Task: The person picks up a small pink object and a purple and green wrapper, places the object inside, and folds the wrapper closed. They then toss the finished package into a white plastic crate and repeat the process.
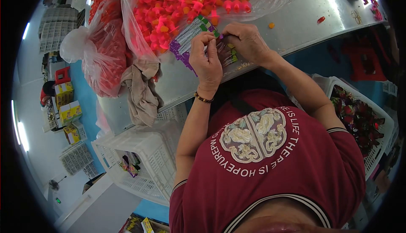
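My left hand [206, 59], with a beaded bracelet at its wrist, is raised over the table's front edge, thumb and fingers pinched together. Close beside it on the right, my right hand [247, 43] is also closed in a pinch, near a small purple-and-green bit. What either hand holds is too small or too hidden to name. Under and behind the hands lie flat printed strips or packets [188, 38] in purple, green and silver. Just beyond them spreads a heap of bright pink-red plastic pieces [182, 5] with orange parts, on clear plastic sheeting.
The metal table [296, 26] carries a loose orange piece [271, 25] and a small red piece [321, 19]. A cloth [141, 91] hangs over its edge beside a filled plastic bag [103, 55]. White baskets [144, 152] stand below left; another basket [374, 161] with dark red wrapped items stands right.
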A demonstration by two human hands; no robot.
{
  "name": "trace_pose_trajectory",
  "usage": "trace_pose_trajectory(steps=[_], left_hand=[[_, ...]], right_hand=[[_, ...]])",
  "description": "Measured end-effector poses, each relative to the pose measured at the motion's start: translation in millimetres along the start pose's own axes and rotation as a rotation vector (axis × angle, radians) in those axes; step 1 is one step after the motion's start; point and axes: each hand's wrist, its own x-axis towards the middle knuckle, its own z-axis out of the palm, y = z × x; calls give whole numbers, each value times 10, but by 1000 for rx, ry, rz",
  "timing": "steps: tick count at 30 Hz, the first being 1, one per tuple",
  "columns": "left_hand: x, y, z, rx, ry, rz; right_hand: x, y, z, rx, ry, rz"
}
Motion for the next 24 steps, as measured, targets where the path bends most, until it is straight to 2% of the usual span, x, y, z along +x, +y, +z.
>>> trace_pose_trajectory(steps=[3, 5, 6, 7, 9, 10, 11, 12, 13, 15, 16, 18, 20, 24], left_hand=[[131, 68, -257, -140, 119, -1], [228, 25, -530, -303, 298, -62], [209, -30, -579, -298, 301, -65], [173, -125, -595, -240, 287, -118], [19, -238, -563, -191, 259, -177], [-43, -260, -533, -36, 142, -119], [-67, -305, -482, 118, 39, -58], [-103, -303, -476, 127, -42, -111], [-154, -309, -475, 112, -67, -120], [-184, -384, -351, 387, -247, 81], [-206, -396, -321, 460, -337, 105], [-234, -437, -257, 561, -439, 210], [-203, -399, -240, 563, -521, 220], [-153, -448, -261, 588, -557, 235]], right_hand=[[97, -372, -437, 53, -85, -59], [136, -749, -958, 432, -196, -213], [248, -623, -1172, 852, -459, -352], [329, -455, -1118, 851, -463, -353], [314, -175, -981, -672, -176, -382], [308, -378, -1028, -313, -153, -430], [288, -525, -1139, -74, -120, -361], [206, -623, -1227, 173, -84, -262], [211, -528, -1355, 114, -106, -132], [224, -75, -1344, -524, 13, -275], [-23, -16, -1568, -585, 33, -213], [-288, -17, -1776, -829, 26, 36], [-839, 125, -2243, -1040, 15, 324], [-2550, 93, -3380, -1317, -35, 818]])
